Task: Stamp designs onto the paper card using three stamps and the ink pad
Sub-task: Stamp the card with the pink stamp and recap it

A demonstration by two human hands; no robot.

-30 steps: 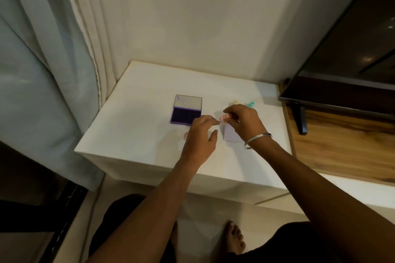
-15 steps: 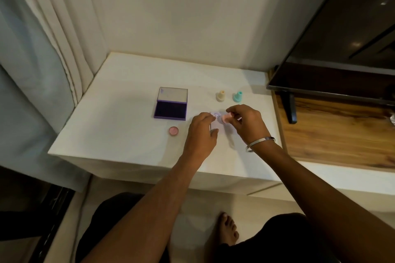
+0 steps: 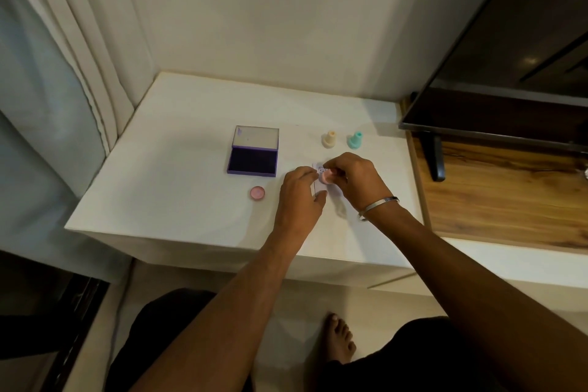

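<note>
Table: a white table (image 3: pixel 178 188) stands in a corner, with a curtain (image 3: pixel 63 57) on the left and a white wall behind it.

Ink pad: the purple ink pad (image 3: pixel 253 161) lies open near the middle of the table. Its lid stands up at the back and the dark pad faces up.

Pink cap: a small round pink cap (image 3: pixel 257 192) lies flat on the table, just in front of the ink pad and left of the hands.

Other stamps: a cream stamp (image 3: pixel 329 139) and a teal stamp (image 3: pixel 354 140) stand upright side by side at the back, right of the ink pad and apart from the hands.

Paper card: the small white paper card (image 3: pixel 318 188) lies on the table between the two hands. Most of it is hidden — only its top corner and a strip of its left side show. A faint blue print sits on the top corner.

Pink stamp: the pink stamp (image 3: pixel 326 176) is over the card. I cannot tell if it touches the paper.

Right hand: the right hand (image 3: pixel 353 181) pinches the pink stamp with curled fingers. A silver bangle (image 3: pixel 377 207) is on the wrist.

Left hand: the left hand (image 3: pixel 300 197) rests on the left side of the card, fingers bent down onto it and thumb at its near edge — it presses the card and grips nothing.

TV: a dark TV (image 3: pixel 509 57) stands on a wooden shelf (image 3: pixel 509 194) to the right.

Floor: a bare foot (image 3: pixel 339 337) shows below the table.
</note>
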